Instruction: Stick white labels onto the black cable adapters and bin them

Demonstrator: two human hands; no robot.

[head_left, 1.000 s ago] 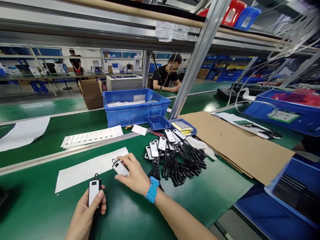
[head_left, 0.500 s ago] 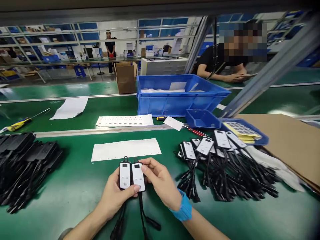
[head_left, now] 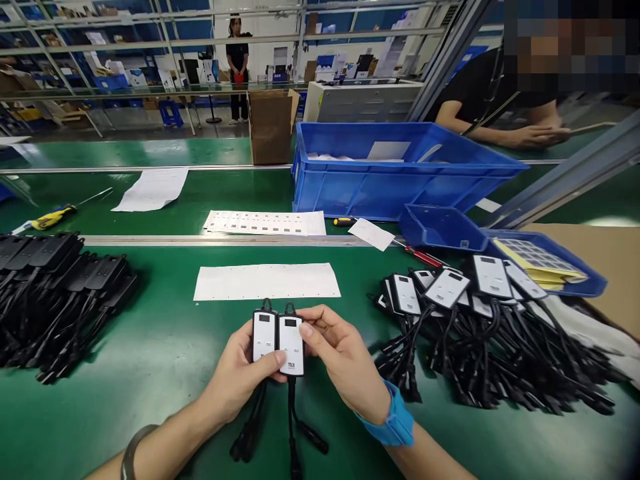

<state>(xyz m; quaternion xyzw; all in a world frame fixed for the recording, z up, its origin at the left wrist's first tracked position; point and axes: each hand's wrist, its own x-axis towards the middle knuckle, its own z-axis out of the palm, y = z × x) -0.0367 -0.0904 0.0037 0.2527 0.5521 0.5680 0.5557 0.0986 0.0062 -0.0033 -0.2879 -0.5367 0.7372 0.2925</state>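
Two small black control boxes with white faces and trailing black cables are held side by side in front of me. My left hand (head_left: 237,370) is closed around the left control box (head_left: 264,335), and its thumb lies across the lower face of the right control box (head_left: 291,339), which reads TS3. With thumb and fingers my right hand (head_left: 343,353) grips the upper right edge of that same box. Each box has a hanging loop on top. Just beyond them lies a blank white strip of paper (head_left: 265,282) on the green bench (head_left: 165,333).
White-faced boxes (head_left: 447,288) with tangled cables are piled at right, black ones (head_left: 103,273) at left. Behind stand a large blue crate (head_left: 390,190), a small blue bin (head_left: 445,227) and a label sheet (head_left: 265,223). A screwdriver (head_left: 55,217) lies far left. A person (head_left: 535,137) sits across.
The camera view has shifted, so the bench and objects appear higher. My left thumb has moved up slightly on the right box, uncovering its TS3 print. Both hands keep their grip.
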